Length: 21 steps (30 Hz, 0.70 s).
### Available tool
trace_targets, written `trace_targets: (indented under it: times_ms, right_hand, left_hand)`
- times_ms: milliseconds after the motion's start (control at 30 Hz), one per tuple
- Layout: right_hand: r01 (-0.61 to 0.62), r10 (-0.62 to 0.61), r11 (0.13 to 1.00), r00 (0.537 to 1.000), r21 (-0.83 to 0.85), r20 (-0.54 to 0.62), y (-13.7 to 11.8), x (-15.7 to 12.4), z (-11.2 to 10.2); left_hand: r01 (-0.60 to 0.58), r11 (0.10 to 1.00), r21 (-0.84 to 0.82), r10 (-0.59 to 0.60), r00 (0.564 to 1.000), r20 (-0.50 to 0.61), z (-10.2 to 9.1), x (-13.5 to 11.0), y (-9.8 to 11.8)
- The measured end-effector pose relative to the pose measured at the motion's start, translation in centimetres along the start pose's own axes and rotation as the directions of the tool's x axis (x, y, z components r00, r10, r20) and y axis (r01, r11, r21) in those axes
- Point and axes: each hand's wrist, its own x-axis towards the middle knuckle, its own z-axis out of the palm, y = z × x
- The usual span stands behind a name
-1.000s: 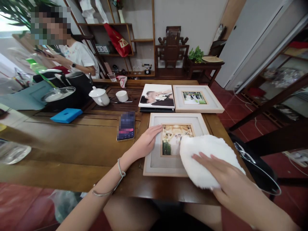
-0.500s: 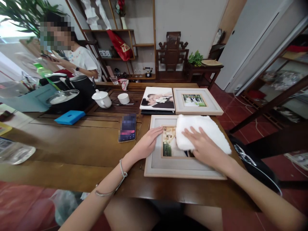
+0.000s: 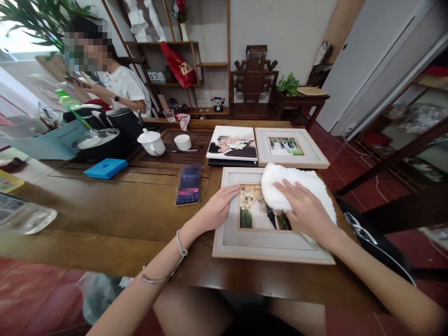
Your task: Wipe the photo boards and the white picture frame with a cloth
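A pale wooden picture frame [image 3: 273, 245] with a wide light mat lies flat on the table near its front right corner. The photo [image 3: 257, 212] inside is partly covered. My left hand [image 3: 222, 205] rests on the frame's left side, fingers stretched out toward the photo's upper left corner. My right hand [image 3: 304, 207] has hold of a white fluffy cloth [image 3: 280, 179], pressed on the frame's right half, with the fingers over its top; the thumb is hidden. The cloth hides the frame's upper right corner.
Behind lie a second framed photo [image 3: 311, 158] and a white photo panel [image 3: 234, 156] on a dark item. Left are a phone [image 3: 189, 186], a blue box [image 3: 106, 169], a white teapot [image 3: 152, 143], a cup [image 3: 182, 142] and a pot [image 3: 96, 142]. A person [image 3: 129, 88] sits across.
My right hand has drawn the cloth up and right, bunching it, so more of the photo shows. My left hand keeps its place on the frame. The view has shifted slightly.
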Motion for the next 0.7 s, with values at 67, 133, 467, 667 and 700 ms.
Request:
trace_targets:
  times_ms: [67, 133, 467, 667, 700]
  right_hand:
    - [-0.064, 0.063, 0.998, 0.997, -0.019, -0.047, 1.1, 2.4, 0.8]
    - [-0.079, 0.078, 0.996, 0.997, -0.039, -0.013, 1.3, 3.9, 1.2]
    - [0.321, -0.316, 0.947, 0.901, 0.034, 0.298, -6.6, -5.1, -4.8]
    - [0.165, -0.161, 0.986, 0.951, 0.008, 0.262, -4.7, -3.3, -4.9]
    - [0.097, -0.084, 0.994, 0.967, -0.042, 0.240, -3.9, -1.9, -4.1]
  left_hand:
    - [0.011, 1.000, -0.009, -0.011, 1.000, -0.009, 0.0, 0.0, 0.0]
    - [0.018, 1.000, -0.017, -0.018, 1.000, -0.014, 0.0, 0.0, 0.0]
    - [0.030, 0.999, -0.017, -0.031, 0.999, -0.028, 0.0, 0.0, 0.3]
    - [0.015, 1.000, -0.026, -0.016, 0.999, -0.030, 0.1, 0.0, 0.2]
    - [0.011, 1.000, -0.029, -0.012, 1.000, -0.029, 0.1, 0.0, 0.1]
